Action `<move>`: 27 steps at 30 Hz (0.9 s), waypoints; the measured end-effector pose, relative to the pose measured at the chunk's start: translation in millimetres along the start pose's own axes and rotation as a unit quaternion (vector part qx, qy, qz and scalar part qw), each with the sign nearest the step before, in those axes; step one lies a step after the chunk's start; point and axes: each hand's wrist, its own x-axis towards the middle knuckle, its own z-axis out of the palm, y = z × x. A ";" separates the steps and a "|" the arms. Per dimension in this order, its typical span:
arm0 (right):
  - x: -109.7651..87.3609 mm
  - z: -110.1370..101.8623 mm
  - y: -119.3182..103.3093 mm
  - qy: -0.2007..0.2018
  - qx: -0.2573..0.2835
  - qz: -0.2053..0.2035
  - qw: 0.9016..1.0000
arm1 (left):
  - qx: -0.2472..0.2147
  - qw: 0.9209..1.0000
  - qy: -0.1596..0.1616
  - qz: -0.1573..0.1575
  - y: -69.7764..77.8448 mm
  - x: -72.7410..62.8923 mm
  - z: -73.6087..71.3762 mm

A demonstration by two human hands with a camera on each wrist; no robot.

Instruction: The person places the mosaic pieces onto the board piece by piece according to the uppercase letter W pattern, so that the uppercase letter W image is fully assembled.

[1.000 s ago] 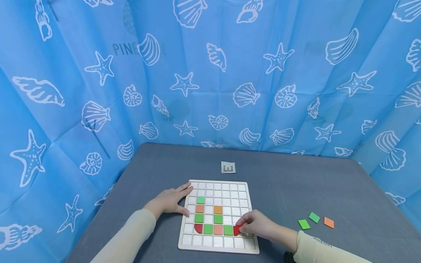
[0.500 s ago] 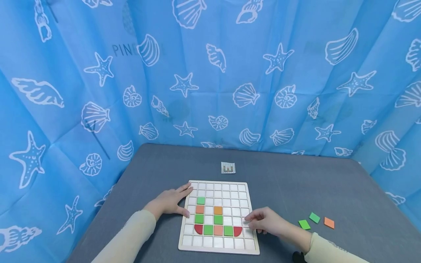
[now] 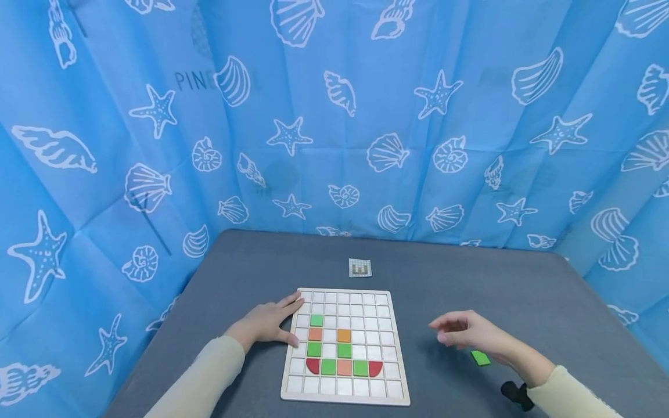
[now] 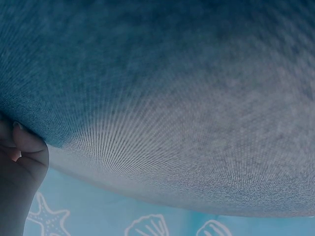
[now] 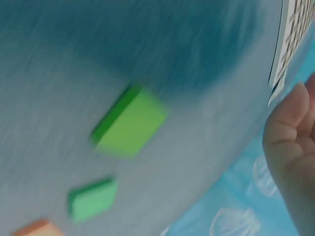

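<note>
A white grid board lies on the grey table, with several coloured tiles set in its squares. Among them are a red rounded tile at the right end of the lower row and an orange tile above. My left hand rests on the board's left edge, fingers spread. My right hand is over the table right of the board, fingers loosely bent and holding nothing. Beneath it shows a bright green tile. In the right wrist view, a darker green tile and an orange tile lie beyond that one.
A small card with a printed grid pattern lies behind the board. A blue curtain with white shells and starfish hangs along the table's far and side edges. A black strap piece sits by the right wrist.
My right hand has let go of the red rounded tile, now flat in its square, and has moved right, off the board and over the loose tiles. The left hand stays put.
</note>
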 end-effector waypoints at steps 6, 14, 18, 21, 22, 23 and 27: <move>-14.0 -24.5 17.3 -0.027 0.011 -0.024 0.999 | 0.003 1.000 0.002 0.001 0.0 0.4 2.6; -25.6 -48.3 55.2 -0.065 -0.042 -0.093 0.993 | 0.003 1.000 0.003 0.001 -1.8 2.1 3.4; -27.8 -56.5 68.7 -0.072 -0.075 -0.140 0.985 | 0.003 1.000 0.004 0.000 -1.7 1.5 3.3; -29.2 -59.4 73.7 -0.068 -0.100 -0.138 0.983 | 0.005 1.000 0.005 -0.001 -1.4 0.6 2.7; -29.7 -59.8 75.0 -0.066 -0.110 -0.137 0.982 | 0.005 1.000 0.005 0.000 -1.1 0.4 2.5; -30.2 -60.3 76.2 -0.065 -0.117 -0.134 0.982 | 0.005 1.000 0.005 0.000 -0.9 0.2 2.3; -31.9 -60.5 79.8 -0.056 -0.137 -0.119 0.982 | 0.006 1.000 0.004 0.003 -0.1 0.0 1.2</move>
